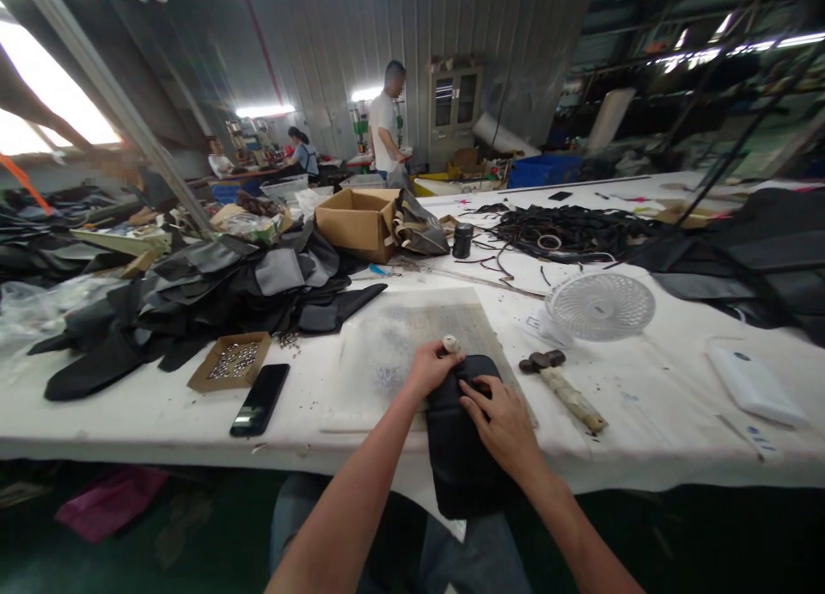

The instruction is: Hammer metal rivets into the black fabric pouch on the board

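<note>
A black leather-like padded piece lies partly on a worn, pale board and hangs over the table's front edge toward my lap. My left hand is closed around a small upright tool with a whitish round top, at the piece's far end. The tool's lower part is hidden by fingers. Close beside it, my right hand has bent fingers gripping the black piece, its fingertips near the tool. A hammer with a wrapped handle rests to the right of the board.
Left of the board are a phone and a cardboard tray of small metal parts. Black pieces pile up behind them. A white fan and a white case lie right. Further back stand a carton and several people.
</note>
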The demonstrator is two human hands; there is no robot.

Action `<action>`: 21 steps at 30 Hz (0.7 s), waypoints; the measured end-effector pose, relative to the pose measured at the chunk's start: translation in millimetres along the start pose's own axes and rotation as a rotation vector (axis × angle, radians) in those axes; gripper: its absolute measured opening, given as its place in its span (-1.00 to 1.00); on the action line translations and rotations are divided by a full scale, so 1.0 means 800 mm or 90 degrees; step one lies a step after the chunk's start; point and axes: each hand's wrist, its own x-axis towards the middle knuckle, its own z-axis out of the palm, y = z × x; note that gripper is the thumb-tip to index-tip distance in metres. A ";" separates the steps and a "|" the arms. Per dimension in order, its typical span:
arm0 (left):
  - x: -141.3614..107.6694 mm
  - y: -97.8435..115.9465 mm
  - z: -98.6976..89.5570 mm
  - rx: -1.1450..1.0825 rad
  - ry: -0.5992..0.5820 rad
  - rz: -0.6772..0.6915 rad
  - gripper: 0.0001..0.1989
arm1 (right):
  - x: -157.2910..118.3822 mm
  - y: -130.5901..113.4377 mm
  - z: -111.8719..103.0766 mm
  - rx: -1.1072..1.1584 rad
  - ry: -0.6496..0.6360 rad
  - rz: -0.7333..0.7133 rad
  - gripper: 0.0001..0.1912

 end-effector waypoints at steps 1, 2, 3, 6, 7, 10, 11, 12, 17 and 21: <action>0.002 0.001 -0.001 -0.032 0.000 -0.006 -0.69 | -0.001 0.001 -0.001 0.002 0.000 0.000 -0.55; 0.002 0.001 -0.001 -0.064 0.007 -0.008 -0.67 | -0.001 0.000 -0.001 0.003 -0.001 0.001 -0.55; 0.001 0.000 0.000 -0.094 0.019 -0.007 -0.66 | -0.001 0.000 -0.002 0.002 -0.003 0.001 -0.56; -0.005 -0.004 0.010 -0.145 0.057 -0.002 -0.67 | -0.001 -0.003 -0.003 -0.006 -0.002 0.003 -0.57; -0.007 -0.005 0.012 -0.147 0.068 -0.003 -0.67 | -0.001 -0.004 -0.004 -0.006 0.001 0.003 -0.58; -0.005 -0.002 0.006 -0.148 0.164 -0.017 -0.64 | -0.001 -0.005 -0.005 -0.001 0.009 0.003 -0.59; -0.002 0.002 -0.003 -0.154 0.224 -0.018 -0.62 | -0.001 -0.006 -0.005 0.001 0.011 0.003 -0.59; 0.003 0.007 -0.015 -0.155 0.282 -0.012 -0.60 | -0.002 -0.006 -0.006 0.004 0.012 0.003 -0.58; 0.010 0.022 -0.079 -0.034 0.280 0.081 -0.71 | -0.001 -0.007 -0.004 0.035 0.013 0.013 -0.58; -0.016 0.000 -0.082 0.008 0.202 0.050 -0.74 | 0.004 0.005 -0.007 0.132 0.014 0.032 -0.57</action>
